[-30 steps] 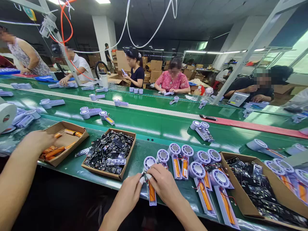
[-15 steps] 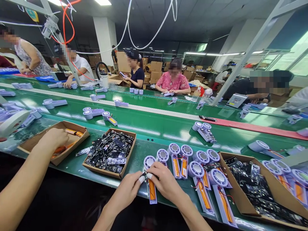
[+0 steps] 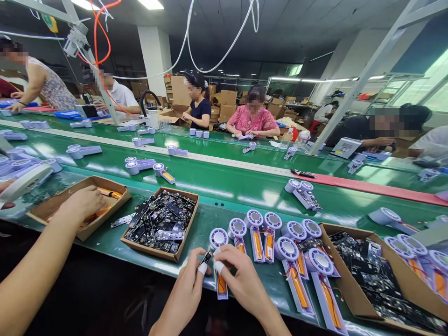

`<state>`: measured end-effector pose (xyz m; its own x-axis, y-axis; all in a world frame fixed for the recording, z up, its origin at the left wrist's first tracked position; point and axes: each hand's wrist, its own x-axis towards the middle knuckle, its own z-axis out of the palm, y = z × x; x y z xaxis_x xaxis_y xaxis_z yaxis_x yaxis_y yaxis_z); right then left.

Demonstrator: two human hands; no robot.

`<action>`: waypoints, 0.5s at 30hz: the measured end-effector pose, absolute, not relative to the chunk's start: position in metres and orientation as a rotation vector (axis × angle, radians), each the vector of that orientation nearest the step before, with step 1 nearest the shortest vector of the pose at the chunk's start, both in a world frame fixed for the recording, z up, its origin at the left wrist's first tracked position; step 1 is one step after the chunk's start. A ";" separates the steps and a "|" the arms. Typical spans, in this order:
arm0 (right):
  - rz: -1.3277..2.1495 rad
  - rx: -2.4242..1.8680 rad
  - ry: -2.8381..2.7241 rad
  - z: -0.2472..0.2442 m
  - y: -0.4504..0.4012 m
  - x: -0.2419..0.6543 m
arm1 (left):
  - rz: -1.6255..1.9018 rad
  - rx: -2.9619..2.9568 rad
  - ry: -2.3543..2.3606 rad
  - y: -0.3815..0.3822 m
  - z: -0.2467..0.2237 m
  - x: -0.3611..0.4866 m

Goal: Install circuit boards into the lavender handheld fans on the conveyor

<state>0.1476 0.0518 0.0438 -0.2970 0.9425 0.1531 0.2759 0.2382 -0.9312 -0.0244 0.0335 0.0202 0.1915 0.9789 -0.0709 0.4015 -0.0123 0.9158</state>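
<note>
Green belt worktop (image 3: 206,219), near edge: left hand (image 3: 185,287) pinches a small black circuit board (image 3: 206,257) between thumb and white-capped finger. Right hand (image 3: 241,287), fingers (image 3: 224,263) spread, lies over a lavender fan handle (image 3: 221,295) just beside the board; whether it grips anything cannot be told. Further left, another person's hand (image 3: 82,204) rests inside a cardboard tray (image 3: 112,185) of orange batteries.
</note>
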 end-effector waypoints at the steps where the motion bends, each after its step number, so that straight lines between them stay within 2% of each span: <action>1: 1.148 -1.135 -1.661 0.041 0.052 0.147 | 0.833 1.553 1.352 0.033 0.021 -0.023; 4: 1.248 -1.165 -1.517 0.037 0.053 0.145 | 0.867 1.530 1.364 0.032 0.025 -0.019; 6: 1.181 -1.187 -1.536 0.035 0.052 0.144 | 0.874 1.528 1.368 0.032 0.026 -0.016; 15: 0.452 -1.291 -2.053 0.028 0.047 0.146 | 0.991 1.338 1.385 0.028 0.022 -0.009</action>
<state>0.1455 0.0470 0.0285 -0.2931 0.8899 0.3495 0.6610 0.4527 -0.5984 -0.0095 0.0276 0.0222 0.0349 0.9955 -0.0883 0.2373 0.0776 0.9683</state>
